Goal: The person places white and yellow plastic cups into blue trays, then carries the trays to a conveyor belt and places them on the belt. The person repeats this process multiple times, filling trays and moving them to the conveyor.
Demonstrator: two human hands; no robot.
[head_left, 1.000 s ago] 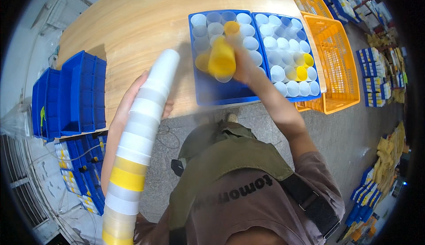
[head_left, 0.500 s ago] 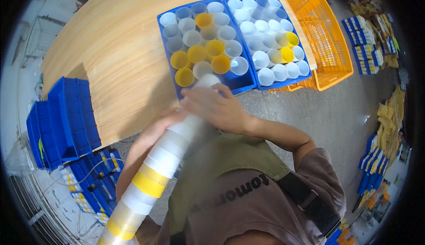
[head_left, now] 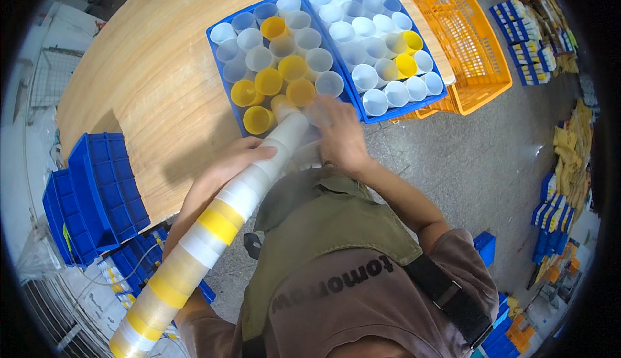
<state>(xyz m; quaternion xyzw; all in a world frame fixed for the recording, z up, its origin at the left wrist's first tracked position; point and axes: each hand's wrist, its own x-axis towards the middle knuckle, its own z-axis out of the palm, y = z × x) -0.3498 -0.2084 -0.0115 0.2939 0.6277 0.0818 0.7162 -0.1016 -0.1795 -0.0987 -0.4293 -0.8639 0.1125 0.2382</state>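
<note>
My left hand (head_left: pixel 240 157) is wrapped around a long stack of nested plastic cups (head_left: pixel 206 234), mostly white with yellow bands, slanting from the lower left up to the near blue tray. My right hand (head_left: pixel 344 139), blurred by motion, is at the near edge of the left blue tray (head_left: pixel 228 113). Its fingers are closed around a translucent plastic cup (head_left: pixel 317 109), smeared and partly hidden. Upright white and yellow cups stand in rows in that tray. The stack's top end overlaps the tray's near edge and hides part of it.
A second blue tray (head_left: pixel 357 116) with rows of cups adjoins on the right. Beyond it is an orange basket (head_left: pixel 486 93). Empty blue bins (head_left: pixel 107 183) stand at the left of the wooden table (head_left: pixel 152 67). More filled blue trays (head_left: pixel 550 209) lie on the floor at right.
My right hand has moved from the stack's top end rightward to the tray's near edge, with a cup in it. My left hand still holds the stack. The view has shifted slightly.
</note>
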